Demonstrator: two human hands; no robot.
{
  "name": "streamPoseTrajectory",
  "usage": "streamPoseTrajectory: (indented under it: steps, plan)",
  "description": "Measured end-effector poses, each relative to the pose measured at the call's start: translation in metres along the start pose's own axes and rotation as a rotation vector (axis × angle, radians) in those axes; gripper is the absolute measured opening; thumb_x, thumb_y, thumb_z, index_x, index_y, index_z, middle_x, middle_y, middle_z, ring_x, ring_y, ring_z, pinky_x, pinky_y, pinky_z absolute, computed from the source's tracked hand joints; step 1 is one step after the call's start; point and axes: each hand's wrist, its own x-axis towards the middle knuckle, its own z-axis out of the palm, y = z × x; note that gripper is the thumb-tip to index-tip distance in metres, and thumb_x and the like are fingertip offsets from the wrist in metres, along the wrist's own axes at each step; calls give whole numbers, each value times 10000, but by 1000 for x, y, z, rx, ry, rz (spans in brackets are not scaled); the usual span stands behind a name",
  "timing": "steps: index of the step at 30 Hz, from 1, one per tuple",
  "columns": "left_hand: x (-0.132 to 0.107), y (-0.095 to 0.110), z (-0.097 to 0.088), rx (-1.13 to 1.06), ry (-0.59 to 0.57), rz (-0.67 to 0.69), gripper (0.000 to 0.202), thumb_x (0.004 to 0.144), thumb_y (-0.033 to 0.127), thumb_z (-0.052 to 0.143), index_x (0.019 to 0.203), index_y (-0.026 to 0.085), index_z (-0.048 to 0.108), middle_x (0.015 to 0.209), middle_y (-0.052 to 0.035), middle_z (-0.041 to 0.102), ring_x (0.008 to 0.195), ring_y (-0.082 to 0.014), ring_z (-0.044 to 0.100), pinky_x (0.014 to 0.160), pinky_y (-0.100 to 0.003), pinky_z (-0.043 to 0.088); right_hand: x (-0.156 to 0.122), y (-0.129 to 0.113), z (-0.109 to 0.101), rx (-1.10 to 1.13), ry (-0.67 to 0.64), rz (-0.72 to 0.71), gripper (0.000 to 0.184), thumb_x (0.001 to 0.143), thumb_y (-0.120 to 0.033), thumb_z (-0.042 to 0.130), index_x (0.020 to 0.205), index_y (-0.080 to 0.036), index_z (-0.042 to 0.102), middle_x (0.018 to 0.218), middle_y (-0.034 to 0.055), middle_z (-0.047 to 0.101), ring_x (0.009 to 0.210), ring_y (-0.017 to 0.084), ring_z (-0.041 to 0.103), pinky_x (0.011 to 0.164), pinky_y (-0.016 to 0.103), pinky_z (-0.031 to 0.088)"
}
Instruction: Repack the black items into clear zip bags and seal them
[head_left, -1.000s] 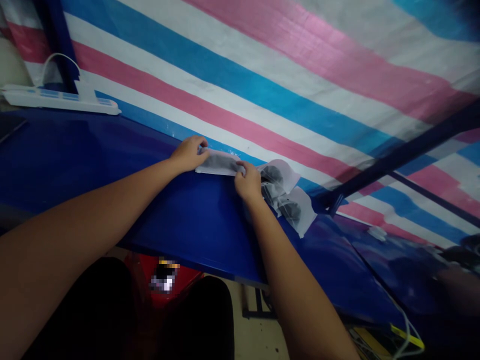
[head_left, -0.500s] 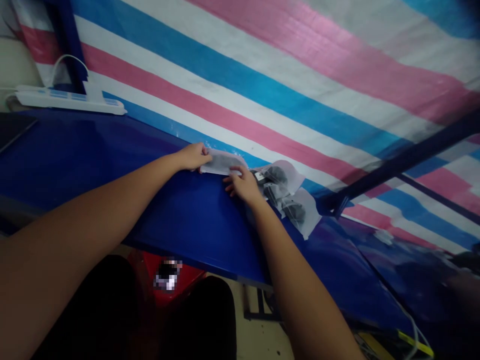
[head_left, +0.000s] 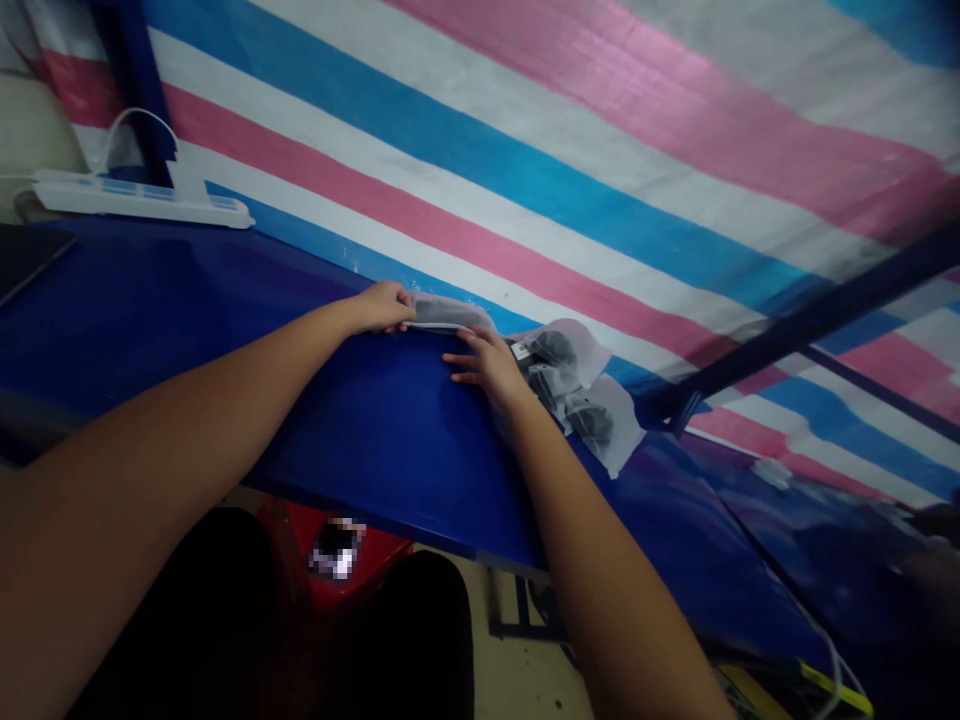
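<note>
Translucent pouch (head_left: 450, 313) with dark contents sits along the rear edge of the blue bench (head_left: 390, 430). Left hand (head_left: 379, 308) pinches its left end. Right hand (head_left: 496, 372) is unclenched, fingers spread, at its right end; firm contact cannot be confirmed. Bagged dark items (head_left: 592, 420) lie just right, near the rear edge; white power strip (head_left: 142, 203) rests at rear left
</note>
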Motion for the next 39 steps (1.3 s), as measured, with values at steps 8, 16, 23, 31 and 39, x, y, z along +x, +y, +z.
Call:
streamPoseTrajectory:
  steps: [8, 16, 23, 31, 39]
  plan:
    - [-6, -3, -11, -114, -111, -24, 169, 724, 160, 676, 840, 214, 567, 755, -43, 691, 518, -121, 541, 454, -246, 328, 2, 2, 0, 123, -88, -24, 501, 917, -255, 523, 1404, -318, 420, 1602, 58, 322, 1083, 217, 688, 698, 353, 640]
    - [-15, 12, 29, -233, -47, -7, 332, 844, 149, 663, 1094, 194, 450, 690, -19, 663, 486, -140, 580, 482, -275, 435, 1, 0, 3, 124, -143, 33, 196, 934, -215, 524, 1118, -207, 593, 1304, 92, 624, 888, 173, 731, 717, 322, 633]
    - [-30, 29, 50, -414, -56, 39, 322, 869, 50, 617, 1085, 194, 427, 623, 46, 581, 544, -134, 624, 580, -287, 531, -9, -4, 12, -20, -116, 103, 242, 950, -346, 591, 852, -130, 639, 870, 110, 697, 600, 129, 666, 538, 250, 596]
    - [-25, 26, 57, -284, 1, 84, 283, 847, 114, 631, 1050, 208, 458, 660, 53, 564, 418, -91, 486, 468, -270, 415, -6, -1, 12, 3, -68, 151, 215, 932, -329, 627, 841, -134, 632, 725, 48, 643, 506, 104, 589, 479, 229, 556]
    - [-31, 32, 56, -257, 2, 86, 272, 839, 100, 639, 989, 223, 449, 674, 52, 559, 444, -69, 450, 474, -244, 379, -6, -3, 10, -19, -32, 152, 117, 904, -258, 609, 870, -149, 632, 715, 13, 604, 508, 88, 567, 465, 202, 517]
